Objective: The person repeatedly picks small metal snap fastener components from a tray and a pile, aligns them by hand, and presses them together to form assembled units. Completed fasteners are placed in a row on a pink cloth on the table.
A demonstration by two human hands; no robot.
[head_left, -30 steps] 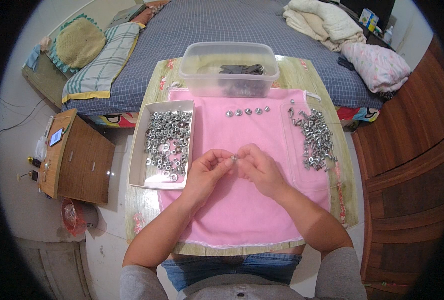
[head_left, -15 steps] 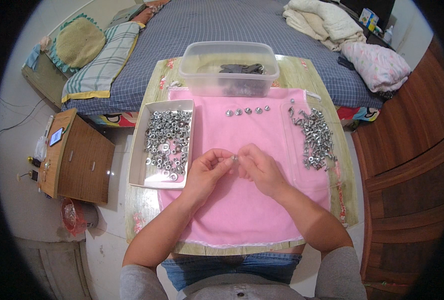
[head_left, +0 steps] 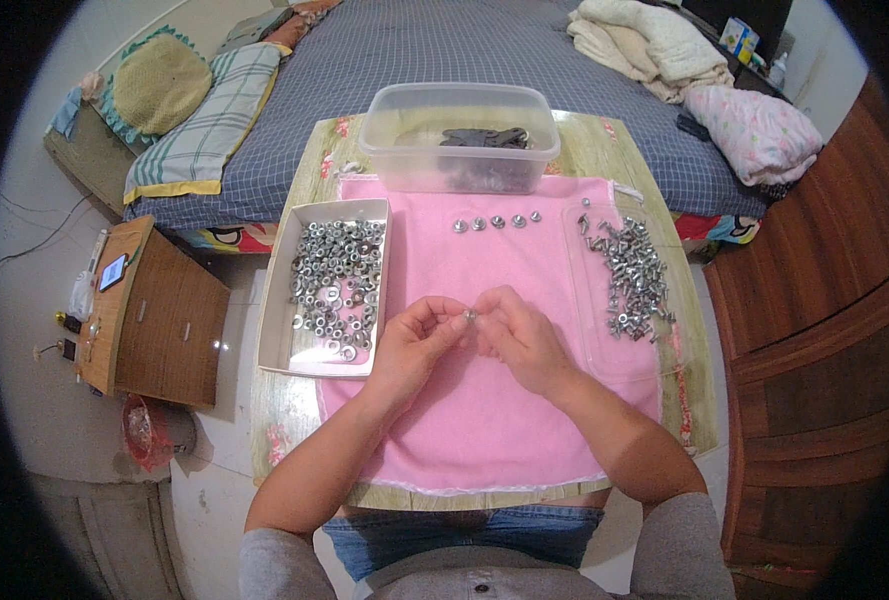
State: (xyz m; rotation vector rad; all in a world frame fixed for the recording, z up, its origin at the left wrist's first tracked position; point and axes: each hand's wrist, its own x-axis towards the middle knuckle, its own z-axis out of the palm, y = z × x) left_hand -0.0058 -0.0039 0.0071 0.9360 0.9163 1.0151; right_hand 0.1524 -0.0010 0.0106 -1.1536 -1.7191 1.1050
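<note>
Fingertips (head_left: 457, 323) of the left hand (head_left: 412, 345) pinch a small metal piece (head_left: 470, 315), and through the head camera I see the right hand (head_left: 526, 345) meeting it from the other side, thumb and finger also closed on the piece. I cannot tell from here whether it is a bolt, a nut or both. It sits between the hands, above the pink cloth (head_left: 484, 430) on the table (head_left: 289, 410). On my left is a white box (head_left: 276, 310) of nuts (head_left: 339, 260) and washers (head_left: 348, 353); on my right, a clear tray (head_left: 599, 355) of bolts (head_left: 634, 280). Farther off, five metal parts (head_left: 497, 222) stand in a row, near a plastic tub (head_left: 404, 175).
</note>
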